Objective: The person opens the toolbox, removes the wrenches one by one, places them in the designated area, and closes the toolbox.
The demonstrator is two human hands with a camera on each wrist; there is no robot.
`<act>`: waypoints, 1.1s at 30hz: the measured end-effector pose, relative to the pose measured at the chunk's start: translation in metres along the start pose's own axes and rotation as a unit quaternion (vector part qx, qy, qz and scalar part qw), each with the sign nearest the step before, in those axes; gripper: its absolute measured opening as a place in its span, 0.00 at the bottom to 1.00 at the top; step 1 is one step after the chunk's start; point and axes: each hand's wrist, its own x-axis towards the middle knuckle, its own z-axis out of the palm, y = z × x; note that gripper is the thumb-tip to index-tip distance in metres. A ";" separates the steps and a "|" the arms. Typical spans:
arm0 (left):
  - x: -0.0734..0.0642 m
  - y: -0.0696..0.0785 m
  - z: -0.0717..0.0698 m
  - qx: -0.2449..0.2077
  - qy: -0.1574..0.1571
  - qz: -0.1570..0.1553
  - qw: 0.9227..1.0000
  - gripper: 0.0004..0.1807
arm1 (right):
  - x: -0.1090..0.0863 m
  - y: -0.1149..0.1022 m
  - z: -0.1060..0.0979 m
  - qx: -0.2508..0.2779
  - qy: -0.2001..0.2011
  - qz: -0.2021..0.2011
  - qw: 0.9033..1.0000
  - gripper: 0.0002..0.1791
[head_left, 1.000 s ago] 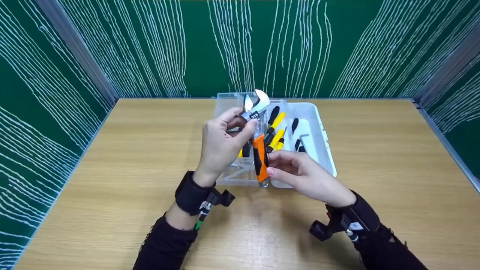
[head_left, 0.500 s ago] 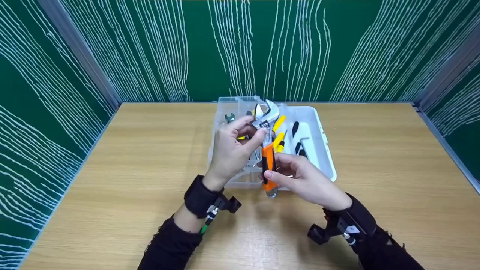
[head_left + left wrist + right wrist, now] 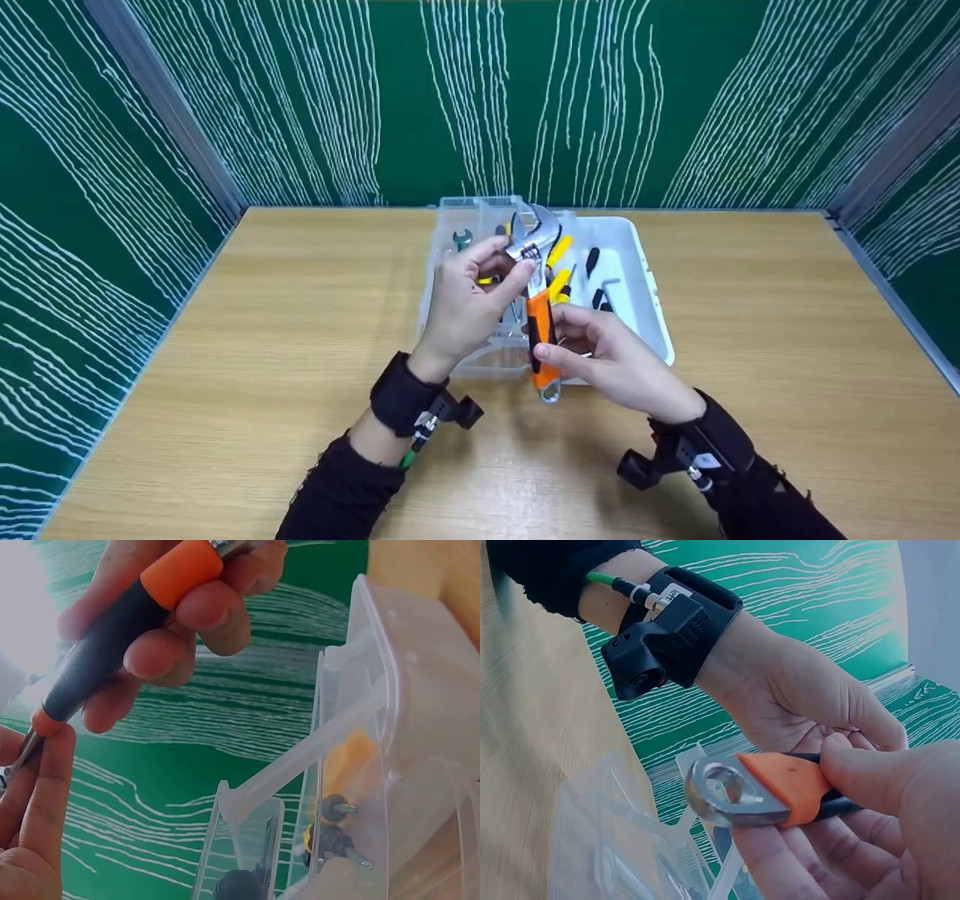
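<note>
Head view: your left hand pinches the head of a silver steel adjustable wrench with an orange-and-black handle; your right hand grips that handle. The wrench is held tilted, above an open case of clear and white plastic on the pale wooden table. Yellow-handled tools lie in the case, beside your fingers as seen from above.

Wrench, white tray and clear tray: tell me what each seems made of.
Wrench head: likely polished steel, from its silvery sheen. Wrench handle: rubber or plastic, unclear which; matte orange and black sections. White tray: seemingly plastic, smooth, opaque. Clear tray: probably plastic; thin, see-through walls.
</note>
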 end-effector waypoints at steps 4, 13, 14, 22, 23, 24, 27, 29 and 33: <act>0.001 -0.002 -0.001 -0.005 -0.007 -0.002 1.000 0.15 | 0.000 0.001 0.001 0.013 -0.006 -0.009 1.000 0.16; 0.003 0.000 -0.004 -0.005 -0.019 -0.027 0.999 0.13 | 0.003 0.004 0.001 0.018 0.002 0.013 1.000 0.18; 0.004 0.000 -0.004 -0.004 -0.019 -0.030 0.999 0.13 | 0.002 0.004 0.001 0.022 0.002 0.019 1.000 0.19; 0.004 0.000 -0.002 -0.006 -0.041 -0.038 0.998 0.17 | 0.002 0.004 -0.003 0.010 0.018 0.025 0.999 0.19; 0.004 0.000 -0.002 -0.008 -0.046 -0.040 0.998 0.18 | 0.002 0.003 -0.003 0.007 0.021 0.022 1.000 0.19; 0.004 0.000 -0.001 -0.009 -0.049 -0.043 0.998 0.19 | 0.002 0.003 -0.004 0.004 0.024 0.021 0.999 0.19; 0.004 0.000 -0.001 -0.008 -0.058 -0.047 0.997 0.20 | 0.001 0.001 -0.007 -0.005 0.035 0.017 0.999 0.19; 0.003 0.000 -0.001 -0.002 -0.064 -0.046 0.997 0.21 | 0.001 0.001 -0.009 -0.001 0.039 0.011 0.999 0.18; 0.003 -0.004 -0.003 0.016 -0.073 -0.050 0.996 0.22 | 0.001 0.001 -0.011 0.004 0.042 -0.002 0.999 0.17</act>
